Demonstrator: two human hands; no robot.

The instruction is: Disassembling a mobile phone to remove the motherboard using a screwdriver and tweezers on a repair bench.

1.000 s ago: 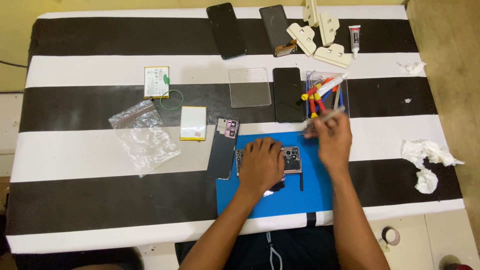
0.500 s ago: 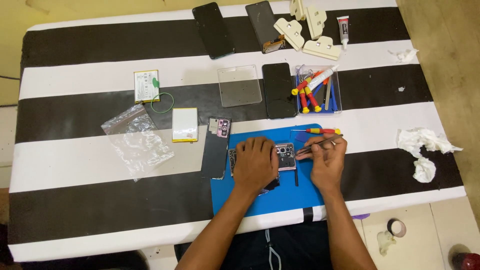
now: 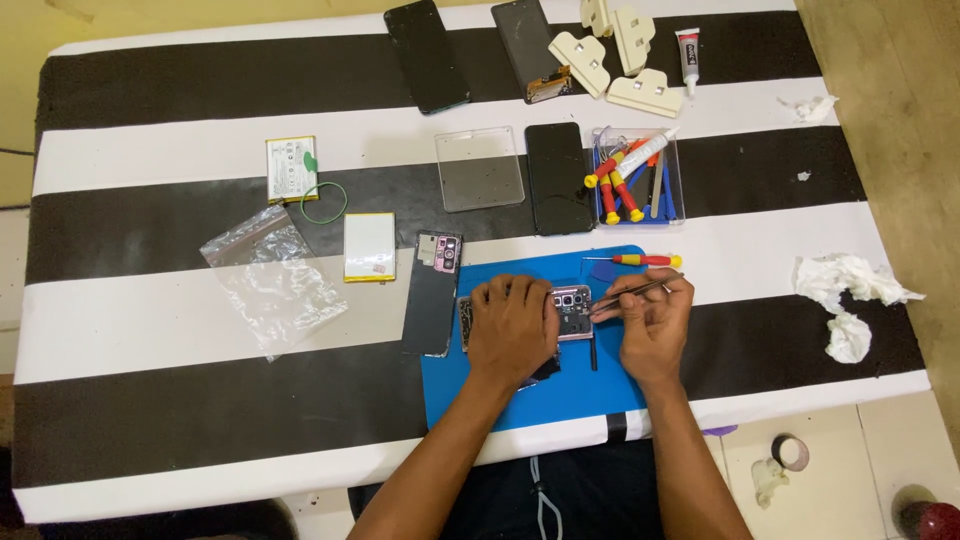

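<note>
An opened phone (image 3: 572, 312) lies on a blue work mat (image 3: 540, 395) at the table's near edge. My left hand (image 3: 512, 328) presses flat on the phone and covers most of it. My right hand (image 3: 652, 322) pinches a pair of metal tweezers (image 3: 632, 292), and their tips touch the phone's camera end. A red and yellow screwdriver (image 3: 640, 260) rests on the mat just beyond my right hand. The phone's detached back cover (image 3: 432, 293) lies left of the mat.
A clear tray of small tools (image 3: 636, 177), a dark phone (image 3: 558, 178) and a clear lid (image 3: 480, 168) sit beyond the mat. Two batteries (image 3: 368, 246) and a plastic bag (image 3: 272, 277) lie at the left. Crumpled tissues (image 3: 848, 295) are at the right, more phones and plastic clamps at the far edge.
My right hand came back from the tool tray toward the mat with the tweezers and brought their tips to the phone. My left hand stayed on the phone.
</note>
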